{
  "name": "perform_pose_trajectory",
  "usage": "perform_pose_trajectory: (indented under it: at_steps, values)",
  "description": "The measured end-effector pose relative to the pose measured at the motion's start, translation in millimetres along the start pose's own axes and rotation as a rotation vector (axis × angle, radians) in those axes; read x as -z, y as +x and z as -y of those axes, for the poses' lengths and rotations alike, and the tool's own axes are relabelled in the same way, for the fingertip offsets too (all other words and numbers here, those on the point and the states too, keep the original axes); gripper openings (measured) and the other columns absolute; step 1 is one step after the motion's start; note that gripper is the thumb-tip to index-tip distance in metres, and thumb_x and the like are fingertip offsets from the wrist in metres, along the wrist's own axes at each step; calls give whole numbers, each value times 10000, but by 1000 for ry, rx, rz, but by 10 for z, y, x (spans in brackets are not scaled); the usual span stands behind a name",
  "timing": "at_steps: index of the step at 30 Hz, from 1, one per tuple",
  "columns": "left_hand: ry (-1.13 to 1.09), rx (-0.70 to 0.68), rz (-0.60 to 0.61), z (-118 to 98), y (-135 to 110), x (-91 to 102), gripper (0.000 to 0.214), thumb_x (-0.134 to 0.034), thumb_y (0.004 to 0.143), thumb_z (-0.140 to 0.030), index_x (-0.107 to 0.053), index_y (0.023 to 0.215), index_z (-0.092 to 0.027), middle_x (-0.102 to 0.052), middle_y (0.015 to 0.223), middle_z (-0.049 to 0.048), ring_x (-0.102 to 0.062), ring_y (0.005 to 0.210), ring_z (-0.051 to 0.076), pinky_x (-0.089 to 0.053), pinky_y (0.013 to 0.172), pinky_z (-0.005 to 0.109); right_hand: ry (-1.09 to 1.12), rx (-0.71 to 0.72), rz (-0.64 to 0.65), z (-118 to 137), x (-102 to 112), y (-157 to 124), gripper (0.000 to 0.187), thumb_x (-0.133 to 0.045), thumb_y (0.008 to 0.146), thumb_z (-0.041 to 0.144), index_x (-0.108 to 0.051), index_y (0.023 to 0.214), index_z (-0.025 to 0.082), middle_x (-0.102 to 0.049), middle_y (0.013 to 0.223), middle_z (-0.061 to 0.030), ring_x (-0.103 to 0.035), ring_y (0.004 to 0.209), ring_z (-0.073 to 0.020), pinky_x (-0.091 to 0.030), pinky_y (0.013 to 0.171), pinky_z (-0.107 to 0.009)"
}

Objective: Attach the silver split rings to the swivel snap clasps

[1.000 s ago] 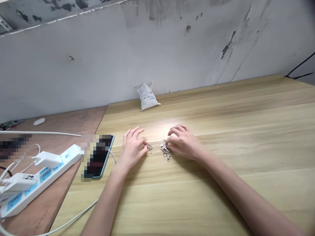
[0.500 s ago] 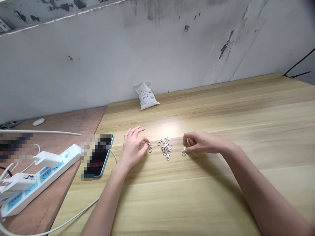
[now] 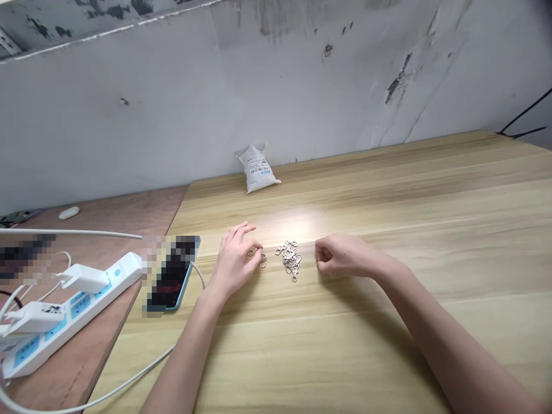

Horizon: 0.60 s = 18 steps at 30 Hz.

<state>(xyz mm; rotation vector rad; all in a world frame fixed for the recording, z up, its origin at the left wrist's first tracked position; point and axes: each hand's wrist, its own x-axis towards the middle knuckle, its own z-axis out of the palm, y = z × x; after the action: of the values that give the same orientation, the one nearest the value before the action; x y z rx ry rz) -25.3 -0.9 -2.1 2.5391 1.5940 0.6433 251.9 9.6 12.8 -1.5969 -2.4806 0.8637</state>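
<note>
Several silver swivel clasps (image 3: pixel 291 257) lie in a small heap on the wooden tabletop between my hands. Left of them is a little group of metal split rings (image 3: pixel 263 261), partly covered by my left hand (image 3: pixel 235 256). That hand rests beside the rings with its fingers apart and its thumb and index finger at the group's edge. To the right of the heap, my right hand (image 3: pixel 342 254) has its fingers curled and pinched low over the table. A swivel clasp (image 3: pixel 318 261) is in the pinch, nearly all hidden by the fingers.
A phone (image 3: pixel 170 276) with a white cable lies left of my left hand. Farther left, a white power strip (image 3: pixel 73 313) with plugged-in chargers sits on a reddish board. A white packet (image 3: pixel 257 169) lies near the grey wall.
My right hand has shifted slightly left and its fingers have curled further, covering the clasp and ring that showed below the fingertips. My left hand has barely moved.
</note>
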Motion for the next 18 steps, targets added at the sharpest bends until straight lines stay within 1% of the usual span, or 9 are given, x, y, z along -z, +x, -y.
perform_pose_trajectory:
  at_steps: [2,5,7,9,11,13,15,18]
  values:
    - [-7,0,4,3,-1,3,142,-547,888,-213,-681,843,-222,-581,1298,80,-402,1349,287,-377,1064,513,-10,5,-1,3,-12,12,88,-579,678,135,-602,627,204,-656,655,15,-504,562,-114,-298,508,-240]
    - [-12,-9,-1,-2,2,10,139,-546,889,-208,-679,850,-224,-581,1295,79,-401,1348,287,-381,1061,516,-46,41,-107,-11,-25,38,108,-579,721,127,-631,659,199,-655,656,6,-497,562,-113,-280,515,-244]
    - [-19,-26,-11,-22,5,17,135,-548,889,-205,-677,856,-225,-584,1290,78,-404,1346,287,-377,1063,518,-31,84,-182,-17,-24,60,109,-581,769,143,-654,706,194,-647,666,-3,-491,569,-112,-278,525,-245]
    - [-38,-49,-25,-58,8,28,131,-550,890,-201,-675,863,-227,-590,1279,74,-413,1339,284,-376,1065,513,46,154,-242,-12,-21,81,120,-576,829,193,-679,767,189,-637,683,-14,-497,586,-115,-297,544,-241]
    - [-71,-71,-36,-104,11,45,127,-553,891,-199,-675,870,-231,-596,1270,67,-424,1331,278,-377,1066,504,149,241,-306,3,-26,100,171,-558,879,261,-697,820,181,-627,701,-25,-504,607,-119,-325,566,-241]
    - [-108,-87,-49,-153,11,65,128,-555,897,-202,-676,874,-236,-601,1265,60,-431,1325,274,-376,1067,497,244,310,-358,22,-43,117,215,-556,896,319,-705,838,175,-608,697,-26,-497,611,-121,-342,574,-245]
    - [-141,-93,-68,-201,11,81,131,-555,905,-208,-679,881,-241,-608,1252,57,-439,1318,270,-374,1066,491,354,327,-389,44,-77,135,234,-582,887,363,-701,817,173,-587,672,-15,-481,599,-118,-349,567,-248]
    - [-184,-113,-110,-289,10,74,126,-563,905,-204,-682,905,-245,-624,1220,55,-467,1288,258,-382,1057,471,577,273,-376,99,-158,166,261,-634,854,419,-682,774,176,-595,661,-4,-488,598,-118,-366,554,-248]
